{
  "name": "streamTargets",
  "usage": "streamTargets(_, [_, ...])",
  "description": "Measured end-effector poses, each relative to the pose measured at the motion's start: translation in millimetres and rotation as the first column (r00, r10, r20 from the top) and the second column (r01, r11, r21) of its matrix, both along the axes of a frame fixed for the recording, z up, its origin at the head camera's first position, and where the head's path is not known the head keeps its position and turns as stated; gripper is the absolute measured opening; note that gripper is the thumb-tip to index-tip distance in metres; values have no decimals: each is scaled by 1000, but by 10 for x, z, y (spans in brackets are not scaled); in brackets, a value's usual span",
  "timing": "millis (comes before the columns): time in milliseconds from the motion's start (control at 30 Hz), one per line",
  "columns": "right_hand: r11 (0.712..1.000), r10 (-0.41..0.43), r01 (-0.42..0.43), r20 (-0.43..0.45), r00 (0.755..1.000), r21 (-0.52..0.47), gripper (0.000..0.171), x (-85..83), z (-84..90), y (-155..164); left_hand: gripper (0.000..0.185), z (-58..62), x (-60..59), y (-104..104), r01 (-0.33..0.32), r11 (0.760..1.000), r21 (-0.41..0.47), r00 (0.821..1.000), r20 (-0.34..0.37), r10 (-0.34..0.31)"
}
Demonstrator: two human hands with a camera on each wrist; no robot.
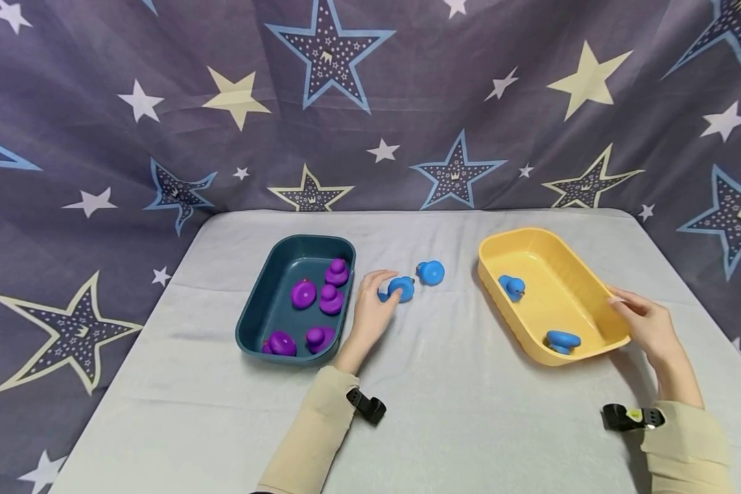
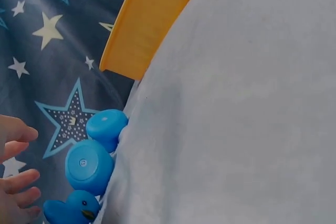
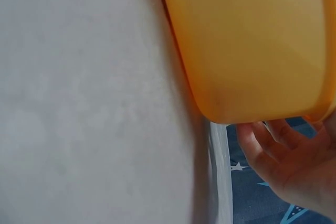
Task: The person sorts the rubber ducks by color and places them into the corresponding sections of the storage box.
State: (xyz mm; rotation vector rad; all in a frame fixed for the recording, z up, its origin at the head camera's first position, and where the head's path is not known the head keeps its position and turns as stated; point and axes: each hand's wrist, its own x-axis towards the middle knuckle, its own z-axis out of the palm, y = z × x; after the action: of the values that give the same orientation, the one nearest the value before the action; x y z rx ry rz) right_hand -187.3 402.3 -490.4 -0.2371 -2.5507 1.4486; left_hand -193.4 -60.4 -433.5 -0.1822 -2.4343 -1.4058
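My left hand (image 1: 375,298) lies on the pale tablecloth just right of the teal tub (image 1: 265,288), its fingers arched over a blue duck (image 1: 401,289). In the left wrist view the fingertips (image 2: 23,179) are spread beside that blue duck (image 2: 86,171) without closing on it. A second blue duck (image 1: 431,272) stands just beyond it. My right hand (image 1: 641,321) grips the near right rim of the yellow tub (image 1: 556,248), fingers (image 3: 273,145) curled under its corner (image 3: 252,40). Two blue ducks (image 1: 512,286) (image 1: 562,340) lie inside it.
The teal tub holds several purple ducks (image 1: 303,293). A star-patterned cloth (image 1: 370,103) hangs behind and beside the table (image 1: 457,405). The table's left edge runs close to the teal tub, and its right edge runs close to my right hand.
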Motion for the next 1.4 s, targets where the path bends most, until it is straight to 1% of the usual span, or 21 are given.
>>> streamTargets(200, [999,0,0,3,1000,-33,44,23,61,-46,33,-63,-14,-37,-39,999,10,999,27,39])
streamTargets(333, [998,4,-4,-1,1000,-57,44,28,83,-69,38,-89,-19,-61,-46,999,15,998,42,46])
streamTargets(467, [998,7,-7,0,1000,-58,44,30,92,-77,43,-107,-20,-82,-51,999,13,997,56,50])
streamTargets(633, [998,5,-5,-4,1000,-57,44,31,85,-73,46,-122,-16,-113,-64,998,-8,995,79,65])
streamTargets(733, [998,7,-7,-9,1000,-56,43,28,78,-69,47,-137,-21,-134,-74,997,-28,991,108,77])
streamTargets(867, [999,5,-6,-9,1000,-51,43,26,73,-63,48,-164,-25,-154,-72,997,-22,989,131,74])
streamTargets(1067, [999,10,-11,-12,1000,-48,42,33,80,-57,49,-192,-30,-169,-63,998,17,989,134,60])
streamTargets(1233, [998,11,-11,-12,1000,-55,43,41,89,-63,52,-211,-36,-177,-68,998,10,987,148,66])
streamTargets(1400, [998,15,-16,-11,1000,-58,44,41,91,-66,52,-227,-37,-190,-63,998,22,986,159,58])
